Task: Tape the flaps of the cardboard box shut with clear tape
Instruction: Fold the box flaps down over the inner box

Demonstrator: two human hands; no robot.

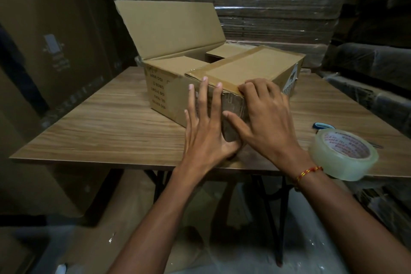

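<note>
A brown cardboard box [164, 93] sits on the wooden table [106, 124]. Its far flap [171, 29] stands upright. Its near flap [242, 66] lies flat, edged with tape. The two short side flaps are folded in, and a dark gap shows between them. My left hand [204, 124] lies flat against the box's near corner, fingers spread. My right hand [264, 115] presses on the top edge of that corner, fingertips curled on the tape there, thumb spread on the box wall. A roll of clear tape [343, 154] rests at the table's right front edge, apart from both hands.
Scissors with blue handles [322, 126] lie behind the tape roll. Shrink-wrapped stacks of flat cardboard [278, 2] rise behind the table and at the right. Large cartons [44, 55] stand at the left. The table's dark metal legs show below.
</note>
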